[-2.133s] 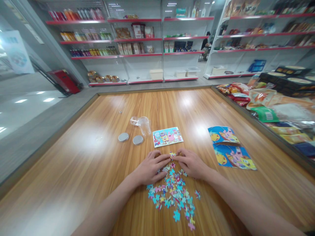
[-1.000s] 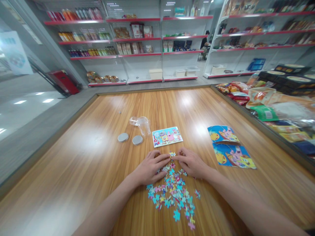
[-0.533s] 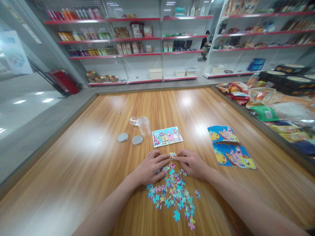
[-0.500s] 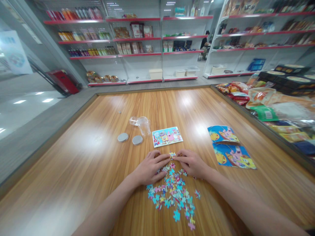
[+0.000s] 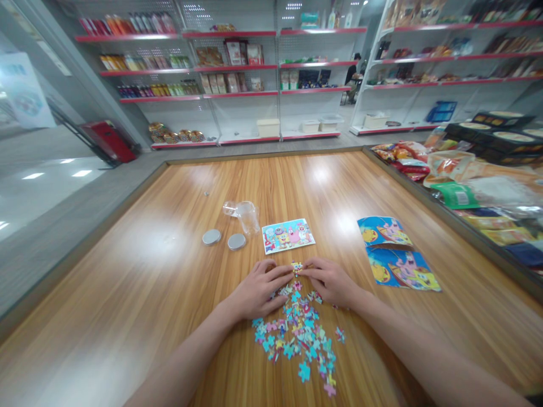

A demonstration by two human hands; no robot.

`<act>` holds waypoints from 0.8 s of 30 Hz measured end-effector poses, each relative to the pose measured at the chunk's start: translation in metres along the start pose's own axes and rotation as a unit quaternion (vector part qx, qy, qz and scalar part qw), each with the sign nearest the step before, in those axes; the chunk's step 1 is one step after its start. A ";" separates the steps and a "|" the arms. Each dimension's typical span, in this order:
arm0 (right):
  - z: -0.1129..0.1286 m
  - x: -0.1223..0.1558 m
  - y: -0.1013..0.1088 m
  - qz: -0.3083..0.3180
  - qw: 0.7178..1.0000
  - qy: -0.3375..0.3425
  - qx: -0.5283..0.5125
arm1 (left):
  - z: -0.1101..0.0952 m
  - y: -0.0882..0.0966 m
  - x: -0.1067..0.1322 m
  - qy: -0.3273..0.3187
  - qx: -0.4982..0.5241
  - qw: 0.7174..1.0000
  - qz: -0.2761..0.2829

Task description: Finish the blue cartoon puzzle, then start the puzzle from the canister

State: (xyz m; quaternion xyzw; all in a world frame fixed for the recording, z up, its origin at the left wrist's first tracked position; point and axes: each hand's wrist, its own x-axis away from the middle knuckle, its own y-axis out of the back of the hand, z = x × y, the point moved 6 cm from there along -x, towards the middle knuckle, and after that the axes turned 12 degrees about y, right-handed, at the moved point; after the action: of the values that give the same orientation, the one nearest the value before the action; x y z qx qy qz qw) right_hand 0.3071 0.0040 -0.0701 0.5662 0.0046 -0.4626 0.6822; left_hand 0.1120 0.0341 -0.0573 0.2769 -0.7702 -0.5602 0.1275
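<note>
Puzzle pieces [image 5: 308, 324] dozens, discs [image 5: 211, 237] two, card [image 5: 289, 236] one.

L hand [image 5: 263, 287] & R hand [image 5: 330, 282] have fingertips at small yellowish puzzle bit [image 5: 296, 268], prob. both touching. Loose pcs [image 5: 304, 371] spread twd table's [image 5: 127, 271] near edge; pic card [image 5: 289, 236] beyond hands; 2 grey lids [image 5: 211, 237] twd L edge, blue sheets [image 5: 403, 270] twd R.

White glare patches on glossy tabletop [image 5: 178, 294]
</note>
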 end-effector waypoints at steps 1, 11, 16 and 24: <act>0.000 0.000 0.000 0.001 1.000 -0.001 -0.001 | 0.000 0.000 0.000 -0.001 0.000 1.000 -0.003; 0.003 -0.002 0.000 0.011 1.000 0.011 0.008 | 0.001 -0.002 0.000 0.005 -0.004 1.000 0.006; 0.003 -0.003 0.000 0.009 1.000 0.029 0.002 | 0.002 -0.003 0.000 0.011 -0.002 1.000 0.012; 0.000 -0.001 0.000 -0.003 1.000 -0.005 -0.007 | 0.001 -0.001 0.000 0.006 0.004 1.000 0.002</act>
State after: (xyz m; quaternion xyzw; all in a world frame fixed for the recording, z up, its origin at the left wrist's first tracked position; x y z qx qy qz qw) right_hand 0.3064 0.0042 -0.0696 0.5590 0.0058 -0.4678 0.6846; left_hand 0.1118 0.0347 -0.0589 0.2796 -0.7724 -0.5548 0.1320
